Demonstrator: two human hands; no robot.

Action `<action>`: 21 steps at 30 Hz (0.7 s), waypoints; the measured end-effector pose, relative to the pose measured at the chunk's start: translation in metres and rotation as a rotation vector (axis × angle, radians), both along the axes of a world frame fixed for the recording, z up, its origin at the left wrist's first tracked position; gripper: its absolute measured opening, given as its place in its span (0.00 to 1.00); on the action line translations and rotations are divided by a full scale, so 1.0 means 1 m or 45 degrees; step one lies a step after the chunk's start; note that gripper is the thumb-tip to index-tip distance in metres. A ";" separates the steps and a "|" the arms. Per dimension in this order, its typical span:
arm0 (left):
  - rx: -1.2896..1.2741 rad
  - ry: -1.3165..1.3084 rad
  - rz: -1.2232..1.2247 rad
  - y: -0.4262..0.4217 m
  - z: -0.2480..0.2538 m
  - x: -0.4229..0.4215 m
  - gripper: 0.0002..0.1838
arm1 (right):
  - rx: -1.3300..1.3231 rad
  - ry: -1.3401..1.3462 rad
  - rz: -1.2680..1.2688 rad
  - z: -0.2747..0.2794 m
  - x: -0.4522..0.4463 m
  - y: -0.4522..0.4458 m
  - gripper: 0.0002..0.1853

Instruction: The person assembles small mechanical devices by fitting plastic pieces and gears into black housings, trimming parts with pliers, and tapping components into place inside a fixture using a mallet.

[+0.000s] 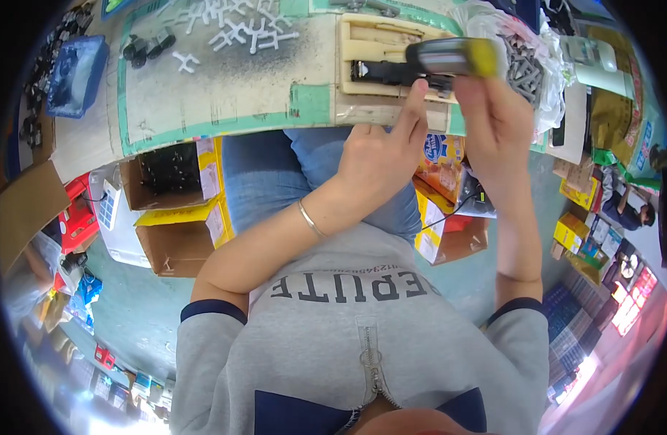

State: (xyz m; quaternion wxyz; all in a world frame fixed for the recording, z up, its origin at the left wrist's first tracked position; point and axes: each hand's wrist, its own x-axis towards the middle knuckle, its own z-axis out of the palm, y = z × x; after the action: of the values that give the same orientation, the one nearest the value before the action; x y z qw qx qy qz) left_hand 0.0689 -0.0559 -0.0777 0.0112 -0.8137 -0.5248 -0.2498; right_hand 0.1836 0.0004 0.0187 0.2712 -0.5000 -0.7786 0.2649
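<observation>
Evidently both hands are busy over the front edge of the worktable (224,101), close around a cream-coloured fixture (359,35) that lies on it. The long black part (384,72) sits in the fixture's lower recess, lengthwise from left to right, its right end partly covered by the hands. The left hand (380,148) comes in from below with its index finger stretched out, the fingertip at the near edge of the black part — whether it presses there or only lies alongside cannot be told. The other fingers of that hand are bent toward the palm, and whether they pinch anything cannot be made out. The right hand (489,109) is closed on a dark tool (449,56) with a yellow end, held crosswise above the right side of the fixture; the tool is blurred, so its exact kind is unclear, as is whether it touches the black part. On the left of the worktable lie white branching pieces (239,29) in a loose spread, with a few small black pieces (148,48) near them, and a blue bin (76,76) stands farther left. Just beside the fixture on the right, a plastic bag (554,87) holds grey pieces (523,71). Below the table edge — left of the person's legs (264,181) — are open cardboard boxes (175,246).
</observation>
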 end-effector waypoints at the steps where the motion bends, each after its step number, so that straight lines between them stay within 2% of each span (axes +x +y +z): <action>1: -0.001 -0.011 0.003 0.000 -0.003 0.001 0.15 | 0.003 0.048 -0.075 0.002 -0.002 -0.005 0.08; 2: 0.004 -0.019 0.004 0.000 -0.006 0.002 0.15 | 0.223 -0.142 0.110 -0.013 0.002 -0.004 0.08; 5: 0.052 -0.064 0.004 0.000 -0.011 0.003 0.16 | 0.005 -0.320 0.086 -0.016 0.001 0.001 0.07; 7: 0.043 -0.048 0.020 0.000 -0.009 0.002 0.16 | 0.051 -0.071 0.031 -0.001 -0.006 -0.004 0.07; 8: 0.038 -0.029 0.020 -0.001 -0.008 0.002 0.16 | 0.072 -0.066 -0.001 0.002 -0.010 -0.007 0.07; 10: 0.007 -0.042 0.002 -0.003 -0.014 0.004 0.16 | 0.235 -0.224 0.210 -0.019 -0.012 -0.001 0.08; 11: -0.005 -0.046 -0.007 -0.003 -0.016 0.004 0.16 | 0.221 -0.438 0.219 -0.027 -0.015 0.002 0.07; 12: -0.016 -0.051 -0.016 -0.003 -0.017 0.005 0.16 | 0.228 -0.436 0.216 -0.025 -0.015 0.003 0.07; 15: 0.029 -0.058 0.012 -0.003 -0.017 0.004 0.15 | 0.183 -0.117 0.116 -0.012 -0.017 0.008 0.09; 21: 0.060 -0.076 -0.031 0.007 0.006 -0.010 0.17 | -0.082 0.071 -0.111 -0.005 -0.003 0.016 0.11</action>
State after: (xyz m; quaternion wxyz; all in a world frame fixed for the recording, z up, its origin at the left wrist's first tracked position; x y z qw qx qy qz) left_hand 0.0594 -0.0491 -0.0720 0.0117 -0.8117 -0.5089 -0.2865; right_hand 0.1808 0.0167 0.0136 0.2878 -0.5342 -0.7395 0.2915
